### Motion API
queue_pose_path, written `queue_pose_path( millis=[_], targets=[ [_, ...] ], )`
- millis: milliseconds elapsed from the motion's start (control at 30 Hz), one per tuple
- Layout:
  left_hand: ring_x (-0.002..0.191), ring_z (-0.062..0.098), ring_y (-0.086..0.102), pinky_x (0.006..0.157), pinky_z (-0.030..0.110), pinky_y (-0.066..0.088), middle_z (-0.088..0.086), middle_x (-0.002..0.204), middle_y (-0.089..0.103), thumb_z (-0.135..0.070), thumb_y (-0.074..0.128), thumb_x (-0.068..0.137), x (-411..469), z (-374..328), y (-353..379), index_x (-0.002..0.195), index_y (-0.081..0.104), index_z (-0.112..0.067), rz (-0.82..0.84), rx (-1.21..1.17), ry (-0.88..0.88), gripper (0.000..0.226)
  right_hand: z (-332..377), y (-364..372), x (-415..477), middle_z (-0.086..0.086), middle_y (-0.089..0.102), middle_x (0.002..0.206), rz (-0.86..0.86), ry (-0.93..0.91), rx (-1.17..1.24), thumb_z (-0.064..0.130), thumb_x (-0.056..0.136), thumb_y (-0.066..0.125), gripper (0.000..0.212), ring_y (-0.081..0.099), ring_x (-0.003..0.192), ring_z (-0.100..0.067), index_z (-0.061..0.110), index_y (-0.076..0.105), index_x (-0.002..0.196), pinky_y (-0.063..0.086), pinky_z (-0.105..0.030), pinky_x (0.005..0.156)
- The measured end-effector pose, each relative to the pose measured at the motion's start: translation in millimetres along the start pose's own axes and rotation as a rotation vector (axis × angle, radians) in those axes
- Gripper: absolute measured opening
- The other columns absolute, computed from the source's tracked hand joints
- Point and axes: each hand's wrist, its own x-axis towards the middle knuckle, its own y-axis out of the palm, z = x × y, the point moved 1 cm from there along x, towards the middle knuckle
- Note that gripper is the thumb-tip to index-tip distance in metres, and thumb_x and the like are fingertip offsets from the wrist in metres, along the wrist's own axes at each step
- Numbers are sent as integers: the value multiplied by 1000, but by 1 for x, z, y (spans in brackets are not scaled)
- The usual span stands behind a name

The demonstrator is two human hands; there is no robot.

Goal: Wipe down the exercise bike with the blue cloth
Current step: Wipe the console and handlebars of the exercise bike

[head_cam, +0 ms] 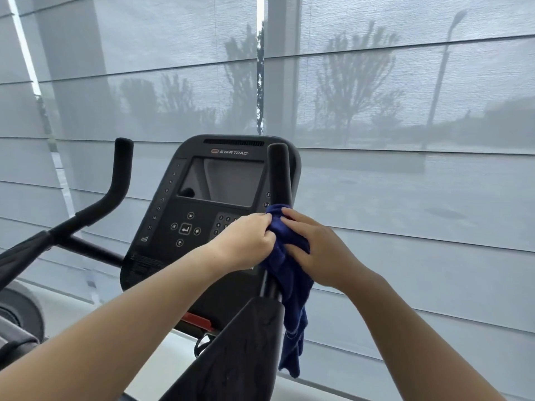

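At centre frame, your left hand and right hand have their fingers closed on the blue cloth wrapped round the bike's right handlebar; console and left handlebar likely remain.

My blue cloth drapes over the exercise bike's right handlebar post, wrapped around it, its loose end hanging below.
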Motion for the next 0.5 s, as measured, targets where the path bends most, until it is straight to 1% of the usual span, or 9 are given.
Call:
queue_pose_path(
  millis=[100, 133, 200, 267, 300, 367, 400, 500],
  targets=[
    [96, 26, 59, 84, 35, 46, 7, 103, 66, -14, 43, 85, -10, 3, -2, 102, 60, -10, -34, -5, 47, 24, 2, 4, -8, 5, 53, 133, -73, 18, 123, 6, 83, 60, 40, 47, 123, -9, 13, 60, 122, 34, -21, 105],
    [91, 25, 60, 81, 35, 46, 6, 98, 67, -14, 44, 85, -14, 4, -3, 99, 60, -11, -27, -6, 58, 22, 3, 4, -11, 5, 56, 129, -90, 18, 138, 4, 82, 60, 39, 49, 121, -10, 13, 61, 120, 36, -23, 104],
    [87, 23, 60, 79, 36, 47, 4, 94, 68, -15, 45, 86, -20, 5, -4, 98, 61, -12, 7, 0, 74, 20, 4, 5, -16, 5, 60, 124, -108, 8, 134, 3, 80, 59, 39, 53, 117, -10, 15, 63, 117, 38, -21, 101],
    [91, 22, 61, 82, 36, 47, 2, 97, 68, -19, 45, 88, -20, 6, -3, 101, 60, -14, 40, 2, 88, 21, 3, 6, -17, 6, 61, 124, -117, -3, 124, 2, 79, 58, 39, 53, 116, -9, 16, 65, 115, 37, -16, 100],
    [95, 22, 60, 84, 33, 46, 2, 102, 67, -20, 44, 90, -19, 7, -2, 104, 59, -14, 49, -1, 95, 21, 3, 7, -16, 7, 60, 126, -110, -3, 120, 2, 79, 57, 40, 53, 118, -9, 17, 65, 116, 36, -15, 101],
    [102, 22, 58, 85, 29, 41, 4, 110, 65, -20, 43, 93, -14, 6, 1, 109, 57, -13, 52, -20, 96, 22, 2, 5, -8, 9, 55, 133, -76, 0, 111, 3, 81, 55, 42, 50, 122, -7, 21, 65, 117, 35, -17, 102],
    [102, 23, 57, 84, 27, 40, 5, 112, 64, -18, 42, 94, -10, 5, 2, 109, 56, -11, 43, -34, 85, 22, 2, 3, -3, 9, 54, 135, -63, 2, 112, 3, 81, 54, 43, 47, 124, -5, 24, 65, 117, 34, -16, 102],
    [95, 23, 56, 75, 24, 35, 9, 109, 65, -13, 38, 94, -2, 1, 4, 104, 56, -11, 8, -61, 32, 20, 3, -1, 7, 6, 56, 132, -59, -2, 133, 2, 81, 54, 43, 41, 126, 2, 27, 67, 113, 29, -1, 94]
  ],
)
